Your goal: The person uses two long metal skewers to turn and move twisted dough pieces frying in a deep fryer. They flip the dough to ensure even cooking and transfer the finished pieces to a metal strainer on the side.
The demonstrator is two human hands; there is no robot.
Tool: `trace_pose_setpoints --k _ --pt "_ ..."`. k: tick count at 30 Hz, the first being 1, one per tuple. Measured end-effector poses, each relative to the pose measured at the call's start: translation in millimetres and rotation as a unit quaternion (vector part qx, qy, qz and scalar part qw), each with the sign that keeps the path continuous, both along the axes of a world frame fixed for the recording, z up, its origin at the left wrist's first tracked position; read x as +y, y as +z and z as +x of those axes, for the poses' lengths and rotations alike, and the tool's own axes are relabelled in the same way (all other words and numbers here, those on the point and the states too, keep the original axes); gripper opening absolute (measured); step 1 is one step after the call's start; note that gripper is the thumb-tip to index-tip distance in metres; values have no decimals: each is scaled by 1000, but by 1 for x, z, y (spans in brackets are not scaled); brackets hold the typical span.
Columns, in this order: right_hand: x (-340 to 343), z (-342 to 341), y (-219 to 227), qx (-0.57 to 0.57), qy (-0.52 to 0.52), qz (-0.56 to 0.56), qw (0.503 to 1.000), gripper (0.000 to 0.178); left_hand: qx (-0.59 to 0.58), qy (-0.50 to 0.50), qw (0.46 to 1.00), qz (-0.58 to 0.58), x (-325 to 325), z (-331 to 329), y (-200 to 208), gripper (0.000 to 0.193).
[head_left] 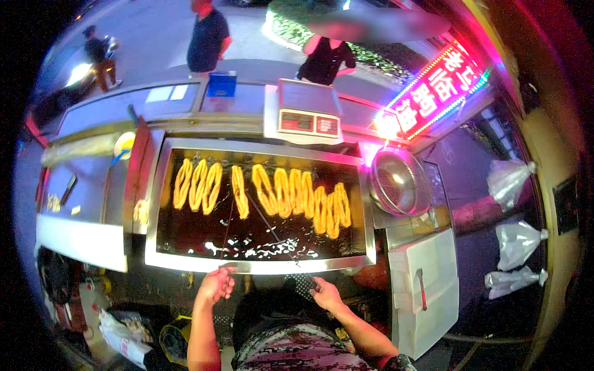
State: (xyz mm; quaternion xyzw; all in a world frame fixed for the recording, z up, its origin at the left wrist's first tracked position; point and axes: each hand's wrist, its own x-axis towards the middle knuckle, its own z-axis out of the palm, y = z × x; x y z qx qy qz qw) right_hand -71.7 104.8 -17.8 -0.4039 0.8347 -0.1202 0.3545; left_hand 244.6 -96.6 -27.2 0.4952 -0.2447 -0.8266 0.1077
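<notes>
Left hand [218, 284] and right hand [327, 294] each grip a long thin stick [267, 224]; gentle, low turns probably suit the dough loops [241, 201], limiting oil [185, 232] splash.

Site type: open-fronted street food stall. Indicators: a metal-rimmed vat [260, 268] holds dark liquid with golden dough strips [240, 193] in it; a round strainer [399, 182] sits to its right. A scale [309, 105] stands at the counter [247, 111] front. A lit sign [439, 93] faces outward. Translucent bags [521, 245] hang at the right. Beyond the counter, people [207, 40] stand on a paved street [148, 37] beside greenery [371, 54].
</notes>
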Motion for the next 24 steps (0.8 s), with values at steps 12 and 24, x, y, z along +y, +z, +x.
trace_pose_setpoints --k 12,24 --pt "-27 19 2 22 29 61 997 47 -396 -173 831 -350 0 48 -24 23" --pt "-25 23 23 -1 34 58 998 45 49 84 994 40 -16 79 -6 32"
